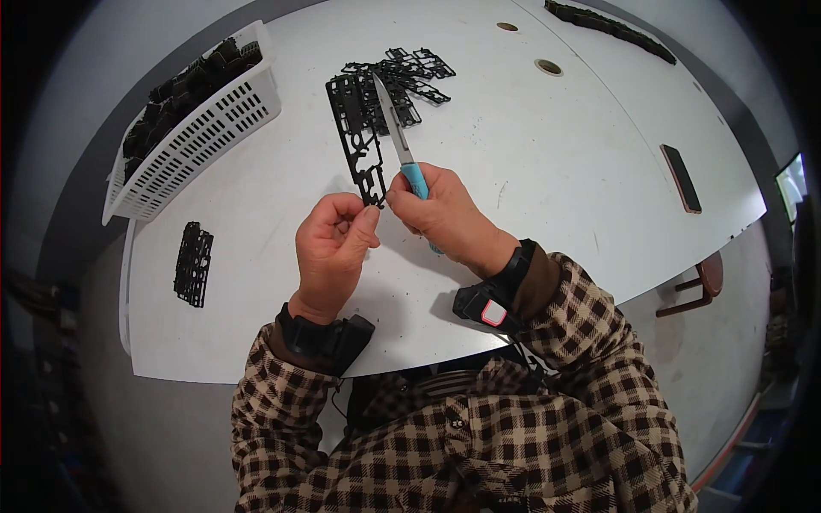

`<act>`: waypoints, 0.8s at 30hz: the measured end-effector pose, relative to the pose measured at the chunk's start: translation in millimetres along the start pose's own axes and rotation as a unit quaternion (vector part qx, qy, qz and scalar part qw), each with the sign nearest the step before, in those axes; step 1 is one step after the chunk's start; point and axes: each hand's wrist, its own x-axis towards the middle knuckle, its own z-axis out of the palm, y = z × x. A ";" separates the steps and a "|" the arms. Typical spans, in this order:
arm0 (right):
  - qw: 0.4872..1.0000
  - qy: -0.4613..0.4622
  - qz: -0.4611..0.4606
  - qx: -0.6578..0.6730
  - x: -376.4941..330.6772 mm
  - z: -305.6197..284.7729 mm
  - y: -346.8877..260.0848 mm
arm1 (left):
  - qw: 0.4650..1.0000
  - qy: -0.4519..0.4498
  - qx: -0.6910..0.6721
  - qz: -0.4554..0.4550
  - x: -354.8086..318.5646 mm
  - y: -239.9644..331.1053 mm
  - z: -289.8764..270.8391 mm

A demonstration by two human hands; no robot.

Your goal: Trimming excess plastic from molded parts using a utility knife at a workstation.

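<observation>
My left hand (333, 248) pinches the near end of a long black plastic frame (349, 128) with cut-out shapes, holding it raised and pointing away from me. My right hand (445, 209) is wrapped round the turquoise handle of a knife (395, 120). Its pale blade points away from me, alongside the frame's right edge. The right thumb and fingertips are close to the frame's near end; whether they touch it I cannot tell. Beyond the blade lies a loose pile of similar black plastic frames (423, 70), partly hidden by the held one.
A white slatted basket (201, 141) full of black parts stands at the far left. Near it lies a small stack of black frames (193, 265). On the right are a phone (681, 178) and a long black strip (611, 30). Two holes pierce the white table (547, 222); a brown stool (701, 282) stands beyond its edge.
</observation>
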 end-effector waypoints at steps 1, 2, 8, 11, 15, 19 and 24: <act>1.000 -0.007 -0.018 -0.004 -0.6 0.2 -0.2 | 1.000 0.008 -0.003 -0.007 0.4 0.6 0.0; 0.999 -0.014 -0.036 -0.009 -1.2 0.3 -0.6 | 1.000 0.017 -0.006 -0.014 1.0 1.3 0.1; 0.991 -0.052 -0.074 0.097 -6.2 1.6 -5.6 | 0.999 0.028 -0.025 -0.019 2.2 2.0 -1.4; 0.995 0.026 -0.032 0.092 -1.8 -0.9 -5.7 | 0.998 0.030 -0.047 -0.022 3.2 2.3 -1.4; 0.995 0.019 -0.023 0.099 -0.6 1.1 -3.3 | 0.998 0.018 -0.059 -0.026 1.8 1.7 -3.3; 0.995 -0.004 -0.015 0.101 -1.2 0.7 -1.6 | 0.998 0.016 -0.060 -0.027 2.6 2.5 -1.8; 0.997 -0.004 -0.012 0.077 -0.9 1.2 -1.8 | 0.999 0.000 -0.045 -0.030 1.4 1.7 -1.3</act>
